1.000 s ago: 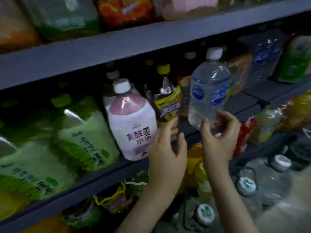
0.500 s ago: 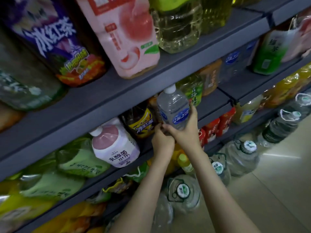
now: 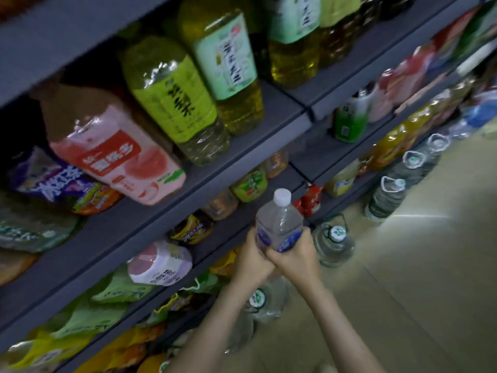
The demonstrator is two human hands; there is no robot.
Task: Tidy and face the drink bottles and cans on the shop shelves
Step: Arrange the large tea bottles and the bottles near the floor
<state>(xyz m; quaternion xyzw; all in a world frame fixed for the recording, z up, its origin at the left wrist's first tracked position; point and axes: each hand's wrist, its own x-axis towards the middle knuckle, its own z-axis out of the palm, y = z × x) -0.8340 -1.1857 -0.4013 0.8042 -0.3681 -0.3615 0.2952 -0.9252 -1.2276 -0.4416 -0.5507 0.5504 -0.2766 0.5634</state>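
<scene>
The lower body of a clear plastic water bottle with a white cap and blue labels (image 3: pixel 278 224) is gripped from both sides: the fingers (image 3: pixel 251 238) of the left hand (image 3: pixel 251 261) are curled round its left flank, and those of the right hand (image 3: pixel 294 258) are wrapped round its right flank and base, the two hands touching below it. The bottle is held upright, slightly tilted, just in front of the front edge of the grey metal shelf (image 3: pixel 228 230). A gap is seen on that shelf between the held bottle and a dark bottle with a yellow label (image 3: pixel 192 228); a white bottle with a pink top (image 3: pixel 160 262) lies further left. To the right, open beige floor (image 3: pixel 403 265) is seen, with a large clear water jug (image 3: pixel 333 243) just beside the right hand. Compared with half a second ago, the bottle has been drawn out from under the upper shelf board and away from the row, and the two-handed grip has been kept.
</scene>
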